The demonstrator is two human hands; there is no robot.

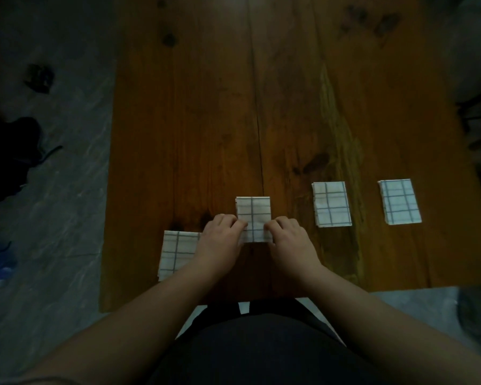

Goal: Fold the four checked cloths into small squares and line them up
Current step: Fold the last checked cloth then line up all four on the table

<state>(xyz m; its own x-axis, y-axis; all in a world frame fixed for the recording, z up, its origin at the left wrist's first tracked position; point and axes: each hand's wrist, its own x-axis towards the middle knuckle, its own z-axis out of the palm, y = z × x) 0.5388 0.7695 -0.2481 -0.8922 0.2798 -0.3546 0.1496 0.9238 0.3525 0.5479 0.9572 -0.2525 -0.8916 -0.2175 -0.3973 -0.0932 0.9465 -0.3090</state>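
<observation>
Neatly folded, white grey-checked cloth (253, 213); left hand (223, 241), right hand (290, 241) pinch it.

The left hand (221, 240) and right hand (289, 240) grip the sides of a folded cloth (253, 215) on the table (206, 107); a second cloth (175, 252) lies left, a third cloth (331, 204) and fourth cloth (399, 202) right.

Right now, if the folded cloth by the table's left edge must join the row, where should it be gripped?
Probably pinch the left cloth at its two long sides, from the near end, as the left hand and right hand grip the middle cloth. It lies flat in layers; holding both sides should keep them together.
</observation>
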